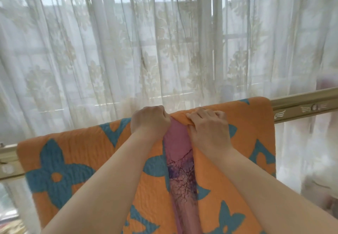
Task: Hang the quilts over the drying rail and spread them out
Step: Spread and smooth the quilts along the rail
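Note:
An orange quilt [87, 153] with teal flower shapes hangs over a gold drying rail [301, 105] that slopes up to the right. Between its two orange parts shows a pink cloth [180, 151] with purple marks. My left hand [150, 122] grips the orange quilt's top edge on the rail, left of the pink strip. My right hand [208, 124] pinches a fold of the orange quilt just right of that strip. Both forearms reach up from the bottom of the view.
A sheer white lace curtain [128, 50] hangs close behind the rail, in front of a window. The rail's left end [7, 160] sticks out past the quilt. Blurred pale objects stand at the lower right.

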`<state>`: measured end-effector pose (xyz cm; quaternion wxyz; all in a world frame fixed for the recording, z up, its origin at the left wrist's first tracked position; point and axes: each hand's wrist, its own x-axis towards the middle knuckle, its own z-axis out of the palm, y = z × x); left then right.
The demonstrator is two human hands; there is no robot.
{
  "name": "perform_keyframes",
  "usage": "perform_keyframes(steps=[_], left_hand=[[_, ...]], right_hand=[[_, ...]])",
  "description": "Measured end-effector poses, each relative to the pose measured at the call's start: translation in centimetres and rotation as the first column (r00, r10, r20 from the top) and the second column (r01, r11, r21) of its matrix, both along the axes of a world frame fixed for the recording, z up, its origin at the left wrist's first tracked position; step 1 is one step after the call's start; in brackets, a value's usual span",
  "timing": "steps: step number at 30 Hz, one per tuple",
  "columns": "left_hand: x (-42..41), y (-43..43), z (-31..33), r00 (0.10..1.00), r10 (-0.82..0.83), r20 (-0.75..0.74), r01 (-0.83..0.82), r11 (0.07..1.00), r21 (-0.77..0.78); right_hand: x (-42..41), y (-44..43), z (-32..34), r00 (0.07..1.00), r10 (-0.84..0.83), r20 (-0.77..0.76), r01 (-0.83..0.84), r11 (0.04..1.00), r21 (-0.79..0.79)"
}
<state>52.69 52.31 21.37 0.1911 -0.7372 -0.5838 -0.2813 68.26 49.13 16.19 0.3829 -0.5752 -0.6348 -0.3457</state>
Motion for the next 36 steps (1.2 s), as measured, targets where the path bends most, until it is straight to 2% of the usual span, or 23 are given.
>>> perform_keyframes(steps=[7, 16, 21, 24, 26, 28, 30, 33, 36], left_hand=[[-1.5, -0.3, 0.2, 1.0, 0.001, 0.016, -0.001, 1.0, -0.022], [-1.9, 0.1, 0.6, 0.997, 0.069, 0.03, -0.067, 0.995, -0.068], [-0.6, 0.4, 1.0, 0.986, 0.167, 0.028, -0.161, 0.977, -0.138], [1.6, 1.1, 1.9, 0.979, 0.202, 0.01, -0.194, 0.951, -0.241], [4.7, 1.0, 2.4, 0.988, 0.073, 0.135, -0.046, 0.98, -0.195], [9.0, 0.5, 2.3, 0.953, -0.086, 0.29, 0.109, 0.992, -0.066], [12.8, 0.4, 1.1, 0.93, -0.126, 0.345, 0.124, 0.992, 0.03], [15.2, 1.3, -2.0, 0.976, 0.003, 0.219, -0.036, 0.989, 0.145], [15.7, 1.3, -3.0, 0.993, 0.037, 0.115, -0.063, 0.97, 0.234]], right_hand=[[2.8, 0.0, 4.3, 0.995, 0.016, -0.101, -0.027, 0.994, -0.105], [10.7, 1.9, 7.1, 0.95, -0.152, -0.274, 0.079, 0.963, -0.259], [14.1, 2.6, 7.3, 0.89, -0.022, -0.455, -0.219, 0.855, -0.47], [15.1, 2.6, 7.4, 0.884, 0.01, -0.467, -0.263, 0.837, -0.479], [15.2, 2.6, 7.1, 0.888, 0.021, -0.459, -0.251, 0.858, -0.448], [15.4, 2.5, 6.6, 0.885, 0.051, -0.463, -0.251, 0.889, -0.383], [15.4, 2.7, 5.7, 0.883, 0.102, -0.457, -0.254, 0.924, -0.285], [15.5, 2.7, 4.4, 0.911, 0.129, -0.392, -0.209, 0.963, -0.168], [16.5, 2.1, 4.6, 0.935, 0.13, -0.329, -0.199, 0.962, -0.188]])
